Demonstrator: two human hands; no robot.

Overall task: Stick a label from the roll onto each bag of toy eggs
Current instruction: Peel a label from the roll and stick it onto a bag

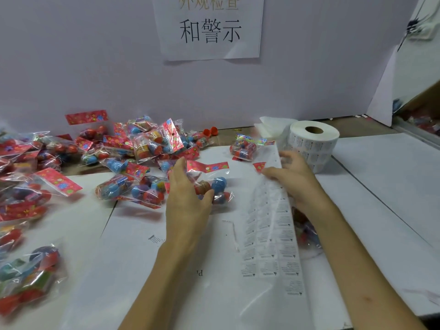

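My left hand [187,194] grips a clear bag of toy eggs [214,184] with a red header card, thumb against the eggs, in the middle of the table. My right hand [294,177] rests on the unrolled strip of labels [271,234], fingers curled at its upper end; whether it pinches a label is unclear. The strip runs from the white label roll [314,141] standing at the back right toward me. Another bag [244,148] lies just left of the roll.
Several bags of toy eggs [133,148] are heaped across the left and back of the table, more at the near left [26,277]. Another bag [307,234] lies under my right forearm. White paper sheets [142,258] cover the table. A partition with a printed sign [209,27] stands behind.
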